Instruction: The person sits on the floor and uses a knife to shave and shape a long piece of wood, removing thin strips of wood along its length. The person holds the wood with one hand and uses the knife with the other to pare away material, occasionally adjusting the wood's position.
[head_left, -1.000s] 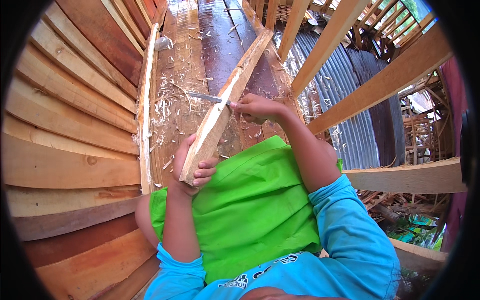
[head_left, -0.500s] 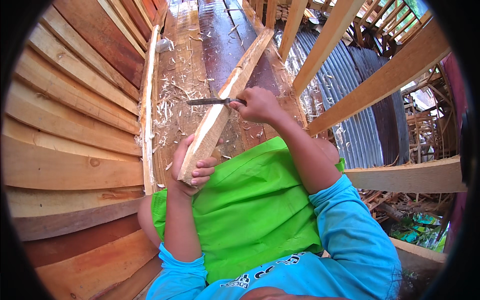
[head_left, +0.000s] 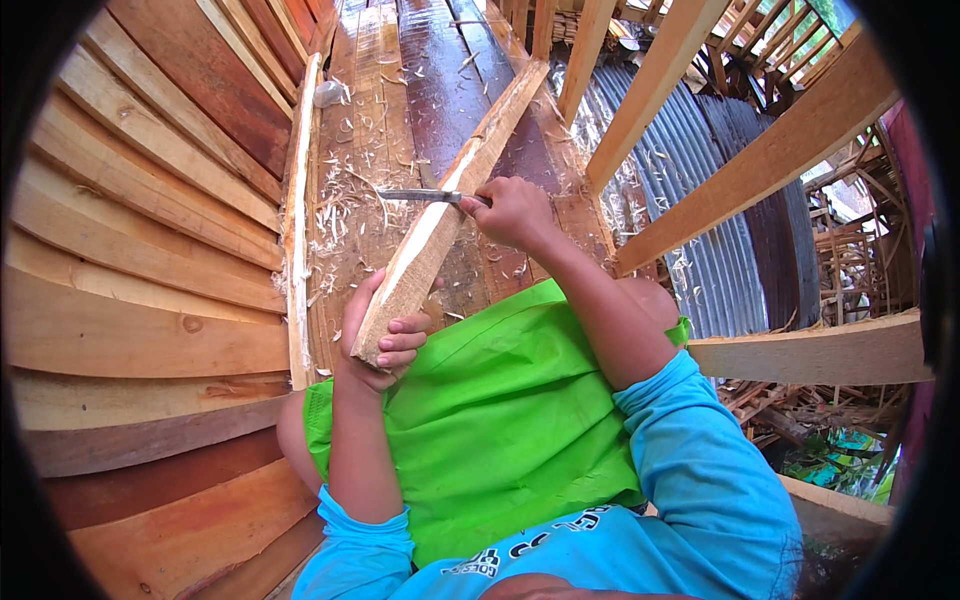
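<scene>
A long wooden beam [head_left: 418,270] slants from my lap up to the right, its far end near the railing at the floor's edge. My left hand [head_left: 388,335] wraps round its near end, thumb on one side and fingers on the other. In my right hand [head_left: 512,212] is the handle of a knife [head_left: 415,195]. The blade lies crosswise over the beam's pale, freshly cut edge, its tip pointing left. A thin curl of wood stands by the blade. Part of the handle is hidden by my fingers.
Wood shavings [head_left: 345,190] are scattered over the plank floor [head_left: 375,110]. A plank wall [head_left: 150,270] rises on the left, with a small pale lump [head_left: 327,93] near its foot. Wooden railing posts [head_left: 650,90] stand on the right, before corrugated metal sheets [head_left: 700,220].
The knife and my right hand have shifted slightly up along the beam, and the blade has tilted a little. The beam's near end has moved slightly left with my left hand.
</scene>
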